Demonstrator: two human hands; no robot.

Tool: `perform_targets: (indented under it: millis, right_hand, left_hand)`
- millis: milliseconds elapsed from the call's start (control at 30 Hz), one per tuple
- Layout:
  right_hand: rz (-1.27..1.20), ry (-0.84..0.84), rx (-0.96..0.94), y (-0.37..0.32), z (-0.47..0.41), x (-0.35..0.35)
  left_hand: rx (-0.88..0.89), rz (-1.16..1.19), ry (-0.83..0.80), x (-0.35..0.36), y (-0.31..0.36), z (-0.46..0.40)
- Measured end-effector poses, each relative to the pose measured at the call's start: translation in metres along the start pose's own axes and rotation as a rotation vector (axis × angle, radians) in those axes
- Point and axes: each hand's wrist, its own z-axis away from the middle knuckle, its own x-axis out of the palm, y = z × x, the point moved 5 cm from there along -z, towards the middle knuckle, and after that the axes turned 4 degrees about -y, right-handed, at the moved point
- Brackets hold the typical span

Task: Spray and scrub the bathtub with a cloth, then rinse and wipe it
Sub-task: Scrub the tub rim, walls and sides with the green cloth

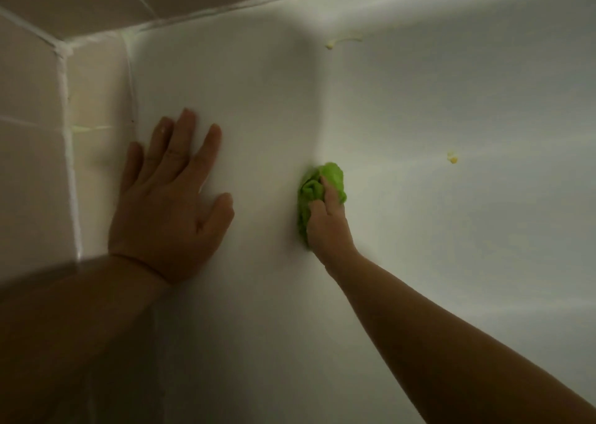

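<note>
Head view catches the scrub: right hand fingers curled round the green cloth against the bathtub wall, left hand spread flat beside it, yellow spots beyond the cloth probably next.

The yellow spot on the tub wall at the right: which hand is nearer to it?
Right. The right hand, gripping the green cloth, is left of and below the yellow spot; the left hand lies flat much farther left.
</note>
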Motion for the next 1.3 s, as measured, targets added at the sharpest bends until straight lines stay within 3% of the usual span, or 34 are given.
perform_targets:
  millis: [167,400,567,767,867,1033,1233,1300]
  right_hand:
    - [0.023,-0.062,-0.302,-0.074,0.02,0.009]
    - [0.032,0.078,-0.363,-0.072,0.019,-0.012]
    - [0.067,0.095,-0.532,-0.12,0.04,0.006]
    - [-0.032,0.311,-0.435,-0.135,0.013,-0.013]
    - [-0.021,0.278,-0.34,-0.12,0.019,-0.002]
    - [-0.075,0.225,-0.38,-0.132,0.018,-0.006]
    - [-0.373,0.555,-0.401,-0.158,-0.007,-0.053]
    - [-0.443,0.571,-0.337,-0.149,-0.017,-0.063]
  left_hand:
    - [0.028,0.006,0.001,-0.003,-0.003,-0.012]
    - [0.028,0.004,-0.004,-0.005,-0.005,-0.02]
    - [0.026,0.029,-0.02,-0.006,-0.004,-0.026]
    - [0.017,0.024,-0.034,-0.006,-0.004,-0.032]
    - [0.005,0.002,-0.031,-0.008,-0.002,-0.043]
    - [0.01,0.022,-0.015,-0.011,0.007,-0.069]
    - [0.064,-0.001,-0.021,-0.011,0.009,-0.086]
    - [0.093,-0.002,-0.016,-0.011,0.009,-0.088]
